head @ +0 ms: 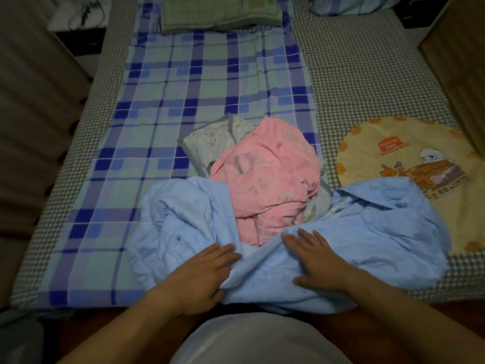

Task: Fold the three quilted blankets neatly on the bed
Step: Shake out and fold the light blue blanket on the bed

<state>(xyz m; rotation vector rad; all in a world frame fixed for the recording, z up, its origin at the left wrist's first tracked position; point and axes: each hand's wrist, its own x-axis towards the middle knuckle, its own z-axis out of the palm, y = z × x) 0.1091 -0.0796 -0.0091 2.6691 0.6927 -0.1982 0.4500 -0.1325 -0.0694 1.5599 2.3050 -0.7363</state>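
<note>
A crumpled light blue quilted blanket lies across the near edge of the bed. On top of it and behind it sits a bunched pink blanket. A pale floral blanket with grey trim pokes out from under the pink one at the back left. My left hand rests on the blue blanket's near edge, with a fold of the cloth lying over its fingertips. My right hand lies flat on the blue blanket with its fingers spread, just in front of the pink one.
A blue plaid sheet covers the left and middle of the checked bed. A folded green cloth lies at the far end. A yellow round-patterned cushion sits at the right. A pillow is at the far right corner.
</note>
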